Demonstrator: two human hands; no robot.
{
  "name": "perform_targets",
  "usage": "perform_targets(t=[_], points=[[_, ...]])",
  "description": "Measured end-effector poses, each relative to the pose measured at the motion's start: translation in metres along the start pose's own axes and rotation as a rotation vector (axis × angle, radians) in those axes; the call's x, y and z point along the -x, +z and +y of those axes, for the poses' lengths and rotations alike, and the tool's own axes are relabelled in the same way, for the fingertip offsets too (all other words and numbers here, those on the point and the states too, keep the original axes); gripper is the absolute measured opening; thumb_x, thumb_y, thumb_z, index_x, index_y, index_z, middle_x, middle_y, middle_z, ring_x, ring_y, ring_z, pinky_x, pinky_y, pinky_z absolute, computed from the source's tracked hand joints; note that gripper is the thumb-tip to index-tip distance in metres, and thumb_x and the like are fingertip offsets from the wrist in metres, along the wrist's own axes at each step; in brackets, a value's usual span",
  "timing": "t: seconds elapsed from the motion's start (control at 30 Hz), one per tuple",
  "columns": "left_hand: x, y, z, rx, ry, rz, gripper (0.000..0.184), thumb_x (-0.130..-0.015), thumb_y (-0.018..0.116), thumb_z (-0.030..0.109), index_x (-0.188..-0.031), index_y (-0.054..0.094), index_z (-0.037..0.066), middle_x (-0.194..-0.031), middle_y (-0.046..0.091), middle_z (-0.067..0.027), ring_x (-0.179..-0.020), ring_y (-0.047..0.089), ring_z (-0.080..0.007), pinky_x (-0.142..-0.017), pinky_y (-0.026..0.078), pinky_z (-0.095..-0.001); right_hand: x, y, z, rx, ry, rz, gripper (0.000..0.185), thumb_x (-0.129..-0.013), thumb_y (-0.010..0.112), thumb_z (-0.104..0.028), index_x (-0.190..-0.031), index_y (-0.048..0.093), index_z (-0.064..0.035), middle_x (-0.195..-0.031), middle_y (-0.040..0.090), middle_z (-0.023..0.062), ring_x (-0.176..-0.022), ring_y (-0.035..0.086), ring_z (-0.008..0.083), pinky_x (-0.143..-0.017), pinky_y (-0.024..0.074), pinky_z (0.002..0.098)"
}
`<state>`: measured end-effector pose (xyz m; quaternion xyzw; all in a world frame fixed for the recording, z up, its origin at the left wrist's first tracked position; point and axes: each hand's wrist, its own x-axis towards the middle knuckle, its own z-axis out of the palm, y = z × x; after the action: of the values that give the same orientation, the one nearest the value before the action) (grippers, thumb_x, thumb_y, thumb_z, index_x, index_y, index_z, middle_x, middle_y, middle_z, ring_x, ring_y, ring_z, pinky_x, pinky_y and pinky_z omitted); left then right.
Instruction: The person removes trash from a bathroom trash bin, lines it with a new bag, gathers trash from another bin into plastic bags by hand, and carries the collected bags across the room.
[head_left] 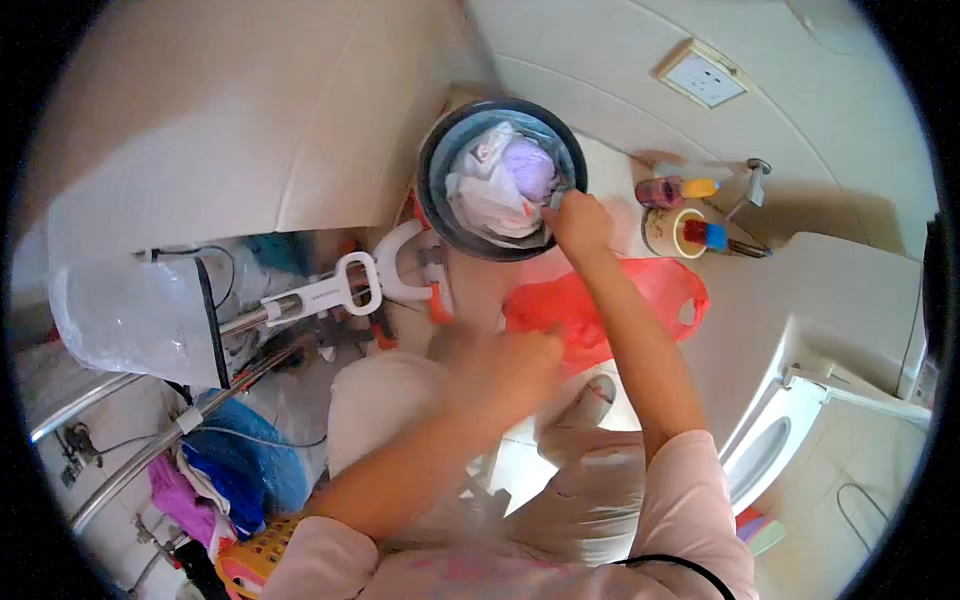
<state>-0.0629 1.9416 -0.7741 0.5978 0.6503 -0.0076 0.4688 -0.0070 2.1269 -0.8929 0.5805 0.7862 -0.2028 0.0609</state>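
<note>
A round dark trash bin (432,205) stands at the top middle, lined with a greyish plastic liner (470,135). Inside it lie crumpled white plastic (490,205) and a lilac bundle (528,168). At the bin's right rim, my right hand (580,228) is closed on the edge of the liner. My left hand (515,365) is smeared by motion, low in front of the bin. Beside its fingers spreads a red plastic bag (650,300), passing behind my right forearm; whether the left hand grips it is unclear.
A toilet (770,450) stands at the right. By the wall are a yellow-capped bottle (668,191) and a cup (665,232) with a brush. At left are a white-handled pole (335,290), metal rails (130,480), a blue tub (265,450) and an orange basket (245,560).
</note>
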Motion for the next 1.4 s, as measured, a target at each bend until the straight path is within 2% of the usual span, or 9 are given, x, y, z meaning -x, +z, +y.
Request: perform_targets(t=[0.2, 0.47, 0.7, 1.0, 1.1, 1.13, 1.23, 1.3, 1.4], points=[[0.026, 0.011, 0.009, -0.082, 0.167, 0.170, 0.012, -0.081, 0.060, 0.010, -0.085, 0.068, 0.001, -0.081, 0.069, -0.0201, -0.076, 0.069, -0.0358, -0.067, 0.054, -0.0494, -0.015, 0.007, -0.003, -0.100, -0.086, -0.008, 0.038, -0.085, 0.062, -0.033, -0.086, 0.068, 0.0043, -0.090, 0.069, 0.0231, -0.086, 0.069, 0.0333, -0.073, 0.0544, 0.0426], [0.058, 0.012, -0.015, -0.110, 0.237, 0.195, 0.025, -0.075, 0.068, 0.010, -0.099, 0.064, 0.005, -0.086, 0.072, -0.0115, -0.082, 0.070, -0.0275, -0.072, 0.050, -0.0427, 0.013, -0.027, -0.054, -1.048, -0.096, 0.117, 0.019, -0.089, 0.055, -0.019, -0.080, 0.061, -0.0029, -0.072, 0.055, 0.0022, -0.068, 0.050, 0.0114, -0.058, 0.0408, 0.0291], [0.048, 0.020, -0.018, 0.026, 0.228, 0.235, 0.018, -0.083, 0.057, 0.010, -0.099, 0.066, 0.009, -0.093, 0.071, -0.0104, -0.084, 0.070, -0.0276, -0.071, 0.050, -0.0453, 0.034, -0.041, -0.096, -1.637, 0.016, 0.224, 0.009, -0.089, 0.057, -0.018, -0.087, 0.060, -0.0105, -0.083, 0.057, 0.0004, -0.076, 0.049, 0.0114, -0.068, 0.0395, 0.0272], [0.013, 0.039, -0.019, 0.060, 0.270, 0.285, 0.026, -0.084, 0.061, 0.021, -0.106, 0.064, 0.007, -0.095, 0.070, -0.0143, -0.086, 0.069, -0.0308, -0.074, 0.051, -0.0482, 0.057, -0.116, -0.105, -1.675, 0.166, 0.260, 0.021, -0.090, 0.057, -0.020, -0.103, 0.059, -0.0036, -0.106, 0.058, 0.0074, -0.101, 0.053, 0.0224, -0.095, 0.0379, 0.0329], [0.017, 0.027, -0.016, 0.065, 0.187, 0.291, 0.040, -0.083, 0.064, 0.029, -0.113, 0.060, 0.003, -0.107, 0.066, -0.0174, -0.099, 0.065, -0.0297, -0.081, 0.050, -0.0469, 0.092, -0.156, -0.117, -1.572, 0.091, 0.309, 0.022, -0.091, 0.058, -0.023, -0.105, 0.059, -0.0059, -0.106, 0.058, 0.0051, -0.102, 0.053, 0.0207, -0.091, 0.0376, 0.0324], [0.040, 0.007, -0.018, 0.034, 0.165, 0.351, 0.045, -0.083, 0.065, 0.031, -0.116, 0.058, 0.001, -0.112, 0.064, -0.0183, -0.104, 0.063, -0.0292, -0.084, 0.050, -0.0464, 0.107, -0.174, -0.123, -1.507, 0.113, 0.341, 0.030, -0.090, 0.056, -0.020, -0.112, 0.058, -0.0002, -0.106, 0.058, 0.0110, -0.100, 0.052, 0.0236, -0.086, 0.0479, 0.0390], [0.060, -0.012, -0.030, 0.080, 0.028, 0.480, 0.058, -0.084, 0.065, 0.040, -0.120, 0.054, -0.003, -0.125, 0.055, -0.0199, -0.119, 0.053, -0.0304, -0.092, 0.047, -0.0461, 0.137, -0.211, -0.113, -1.416, 0.021, 0.343, 0.026, -0.092, 0.057, -0.030, -0.109, 0.059, -0.0109, -0.107, 0.058, -0.0014, -0.106, 0.053, 0.0157, -0.096, 0.0236, 0.0342], [0.057, -0.023, -0.039, 0.218, -0.006, 0.463, 0.058, -0.087, 0.063, 0.044, -0.121, 0.054, -0.003, -0.125, 0.056, -0.0199, -0.117, 0.054, -0.0338, -0.093, 0.046, -0.0482, 0.168, -0.235, -0.095, -1.441, -0.021, 0.412, 0.024, -0.092, 0.057, -0.027, -0.109, 0.060, -0.0095, -0.108, 0.058, -0.0006, -0.105, 0.053, 0.0160, -0.096, 0.0268, 0.0333], [0.029, -0.032, -0.056, 0.379, 0.410, 0.736, 0.058, -0.081, 0.074, 0.036, -0.119, 0.056, -0.003, -0.114, 0.063, -0.0213, -0.107, 0.061, -0.0356, -0.091, 0.048, -0.0444, 0.191, -0.257, -0.062, -1.454, -0.145, 0.524, 0.021, -0.094, 0.056, -0.022, -0.107, 0.060, -0.0067, -0.107, 0.058, 0.0009, -0.104, 0.053, 0.0162, -0.094, 0.0329, 0.0315]])
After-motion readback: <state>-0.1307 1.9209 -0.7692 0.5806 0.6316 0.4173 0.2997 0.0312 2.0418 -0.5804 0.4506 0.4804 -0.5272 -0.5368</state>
